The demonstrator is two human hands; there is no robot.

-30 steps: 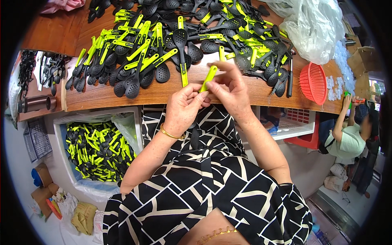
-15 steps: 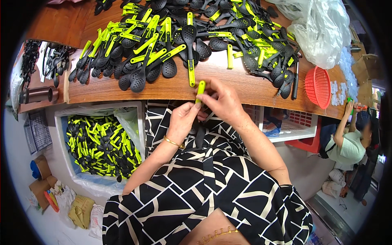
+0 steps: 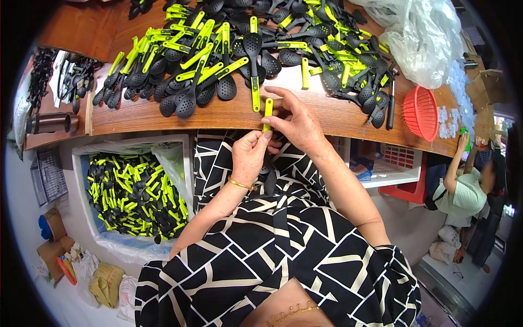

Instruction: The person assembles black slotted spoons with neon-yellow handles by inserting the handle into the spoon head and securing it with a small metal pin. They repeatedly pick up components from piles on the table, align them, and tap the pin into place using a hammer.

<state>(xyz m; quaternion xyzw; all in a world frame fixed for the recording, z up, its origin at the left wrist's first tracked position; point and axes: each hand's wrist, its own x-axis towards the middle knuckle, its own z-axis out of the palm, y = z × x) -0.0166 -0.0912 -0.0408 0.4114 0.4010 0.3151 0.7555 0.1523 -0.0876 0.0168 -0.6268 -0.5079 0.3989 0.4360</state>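
Over the table's front edge, my left hand pinches the lower part of a lime-green handle between thumb and fingers. A dark rounded part shows below my hands, against the patterned clothing; it looks like the spoon end of the same piece. My right hand has its thumb on the handle's side, with the index finger stretched out beyond its top. Just ahead on the table lies a black slotted spoon whose bowl overlaps another spoon's lime-green handle.
Black spoons with green handles heap across the wooden table. A red basket and clear plastic bag are at right. Below left, a lined white bin holds many more spoons. Another person works at far right.
Both hands have risen slightly toward the table with the green handle. My right index finger has straightened and lifted away from the handle's top, leaving more of it showing.
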